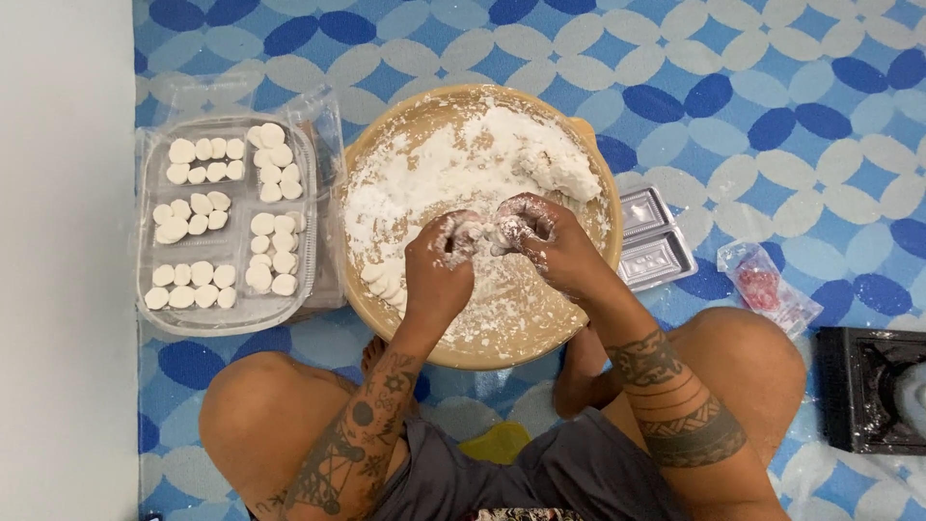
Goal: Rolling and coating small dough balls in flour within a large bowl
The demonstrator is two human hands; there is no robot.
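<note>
A wide tan bowl (588,150) dusted with white flour sits on the floor between my knees. A lump of white dough (564,166) lies at its upper right. My left hand (439,270) and my right hand (545,241), both floury, meet over the bowl's middle and pinch a small piece of dough (482,232) between them. A few shaped white pieces (384,280) lie in the bowl beside my left hand.
A clear plastic tray (231,318) at the left holds several rows of shaped white dough pieces. A small silver mould (654,241) lies right of the bowl, then a clear bag with something pink (764,286). A black tray (873,386) sits at the far right. A blue patterned mat covers the floor.
</note>
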